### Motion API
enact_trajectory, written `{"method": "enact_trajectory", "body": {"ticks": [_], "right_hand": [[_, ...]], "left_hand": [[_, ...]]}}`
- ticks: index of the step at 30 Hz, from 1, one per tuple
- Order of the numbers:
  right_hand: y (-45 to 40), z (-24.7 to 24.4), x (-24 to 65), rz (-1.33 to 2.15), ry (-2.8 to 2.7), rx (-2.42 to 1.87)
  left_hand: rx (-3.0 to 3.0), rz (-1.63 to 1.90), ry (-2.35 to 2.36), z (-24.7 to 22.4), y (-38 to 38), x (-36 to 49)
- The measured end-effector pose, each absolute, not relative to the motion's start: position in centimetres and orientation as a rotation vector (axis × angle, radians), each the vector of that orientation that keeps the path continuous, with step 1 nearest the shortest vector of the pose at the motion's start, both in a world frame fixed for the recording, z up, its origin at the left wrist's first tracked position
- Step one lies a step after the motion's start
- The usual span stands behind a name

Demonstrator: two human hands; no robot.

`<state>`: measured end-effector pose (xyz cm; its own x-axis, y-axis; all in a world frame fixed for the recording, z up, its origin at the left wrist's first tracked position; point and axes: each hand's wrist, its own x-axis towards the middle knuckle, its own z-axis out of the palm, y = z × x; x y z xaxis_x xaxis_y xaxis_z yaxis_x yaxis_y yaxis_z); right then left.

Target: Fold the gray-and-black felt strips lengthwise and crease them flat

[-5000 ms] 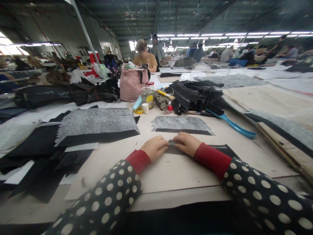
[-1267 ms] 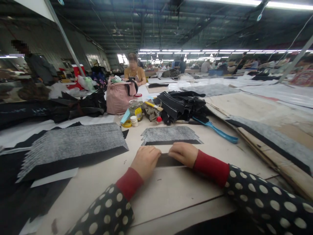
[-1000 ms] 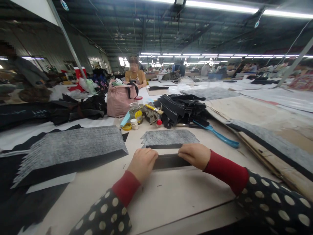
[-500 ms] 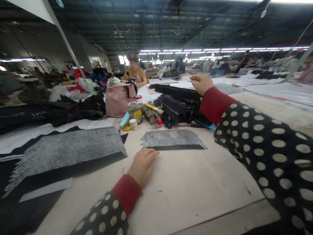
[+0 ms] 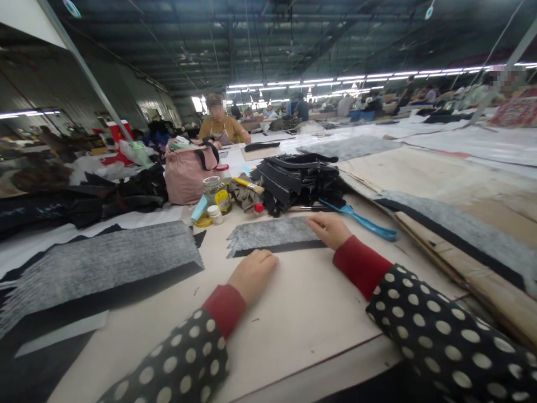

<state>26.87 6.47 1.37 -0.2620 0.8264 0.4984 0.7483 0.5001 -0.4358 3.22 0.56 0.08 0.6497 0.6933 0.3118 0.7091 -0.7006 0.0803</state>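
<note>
A fanned stack of grey fabric pieces with black edges (image 5: 268, 234) lies on the pale board (image 5: 310, 302) in front of me. My left hand (image 5: 254, 273) rests palm down at the stack's near edge, fingers stretched out and holding nothing visible. At the stack's right end is my right hand (image 5: 330, 228), thumb and fingers pinched together on the edge of a fabric piece; the fingertips are partly hidden. Beyond the hands sits a messy pile of black strips (image 5: 293, 179). A larger fanned stack of the same grey pieces (image 5: 113, 257) spreads out to the left.
Behind the stack stand a glass jar (image 5: 217, 195), a small white bottle (image 5: 215, 214), a yellow-handled brush (image 5: 248, 185) and a pink bag (image 5: 187, 173). A blue strap-like tool (image 5: 364, 221) lies right. Layered boards (image 5: 453, 257) border the right. A co-worker (image 5: 222, 126) sits opposite.
My right hand has come back from above the black pile, down and towards me, to the grey stack's right end. The left hand stays near the stack. The view has turned slightly right.
</note>
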Motion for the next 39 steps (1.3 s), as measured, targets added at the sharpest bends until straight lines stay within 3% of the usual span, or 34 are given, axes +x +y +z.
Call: {"method": "enact_trajectory", "body": {"ticks": [9,17,22,28,31,34,38,39], "right_hand": [[9.1,0.3,30.5,0.396,-1.630,-1.392],[5.9,3.7,29.1,0.193,-1.682,-1.139],[4.4,3.4,26.9,0.139,-2.369,-0.874],[5.9,0.3,25.9,-0.007,-2.624,-1.467],[5.8,-0.3,25.5,-0.039,-2.616,-1.544],[5.5,-0.3,25.1,-0.117,-2.593,-1.521],[5.4,-0.3,25.0,-0.150,-2.579,-1.514],[5.5,-0.3,25.0,-0.150,-2.570,-1.519]], "left_hand": [[-2.685,0.042,-1.304,2.0,3.7,12.8],[-2.585,-0.363,-1.495,0.2,5.2,11.7],[-2.595,-0.434,-1.585,0.2,5.6,11.4],[-2.604,-0.524,-1.561,-0.6,5.6,11.3],[-2.589,-0.793,-1.564,-0.5,6.3,10.7],[-2.301,-1.382,-1.779,1.1,7.6,7.6],[-1.608,-2.245,-1.980,5.8,7.9,-2.1],[-1.474,-2.289,-1.958,7.4,7.5,-5.2]]}}
